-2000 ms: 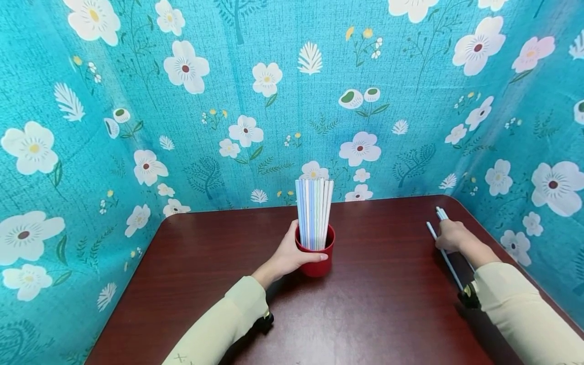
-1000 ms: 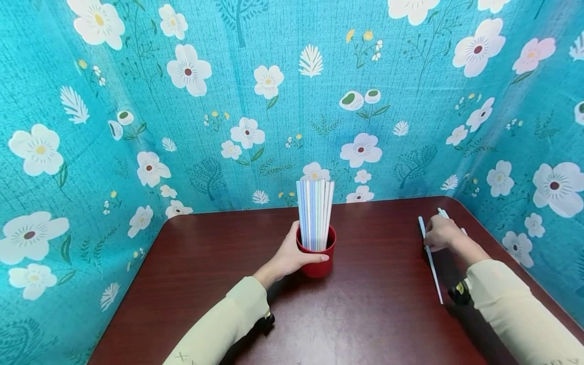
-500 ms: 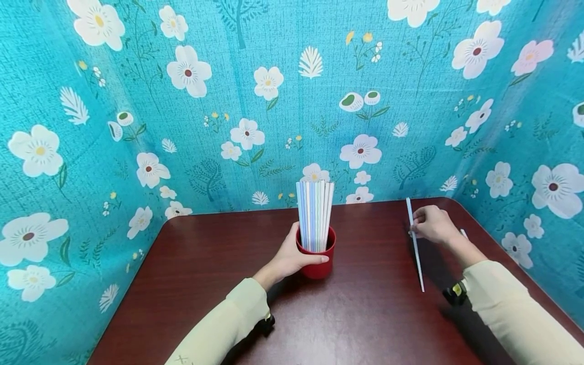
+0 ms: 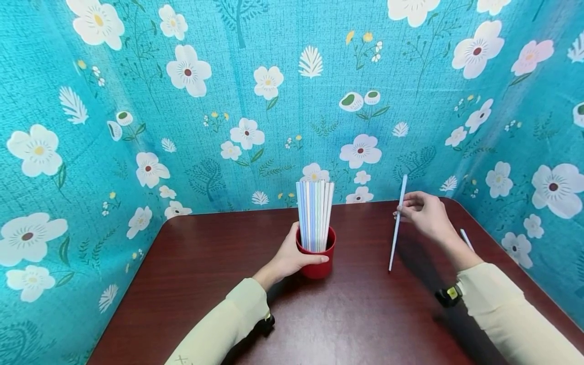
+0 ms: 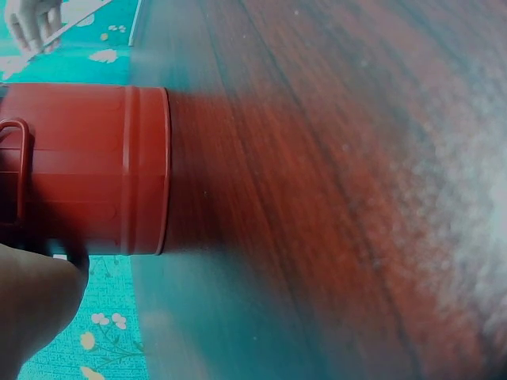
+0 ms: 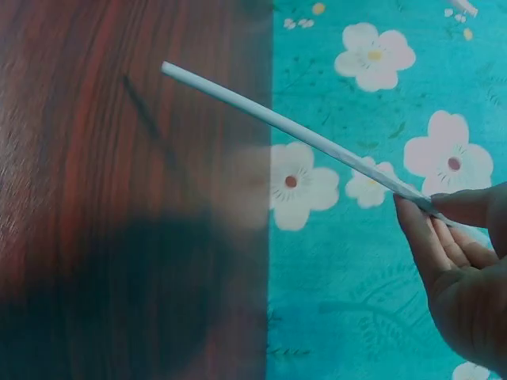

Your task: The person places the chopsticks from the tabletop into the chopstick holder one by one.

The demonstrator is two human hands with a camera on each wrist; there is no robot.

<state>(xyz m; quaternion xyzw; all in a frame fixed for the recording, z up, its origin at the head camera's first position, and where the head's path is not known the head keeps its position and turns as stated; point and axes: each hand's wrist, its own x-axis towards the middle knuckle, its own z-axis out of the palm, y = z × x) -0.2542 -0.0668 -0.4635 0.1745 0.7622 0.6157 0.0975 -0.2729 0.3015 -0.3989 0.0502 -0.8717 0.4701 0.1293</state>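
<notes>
In the head view a red cup [image 4: 317,266] stands on the table, packed with several upright chopsticks [image 4: 315,215] in pale blue, green and white. My left hand [image 4: 292,253] grips the cup, thumb across its front and the other fingers hidden behind it. To the right, my right hand [image 4: 424,213] pinches one pale blue chopstick [image 4: 398,225] between thumb and fingertips, tilted with its thin end down. In the right wrist view the held chopstick [image 6: 293,127] hangs apart from the table, its shadow beside it. The left wrist view shows the cup's side [image 5: 87,170] and a wire-like handle.
Another pale chopstick [image 4: 465,239] lies near the table's right edge, partly hidden by my right forearm. The dark red wooden table [image 4: 356,314] ends at a blue flowered cloth [image 4: 283,116] hanging behind and on both sides.
My right hand has drawn a chopstick away from the right side of the table, lifted it and moved it left towards the cup. The left hand and the cup stay put.
</notes>
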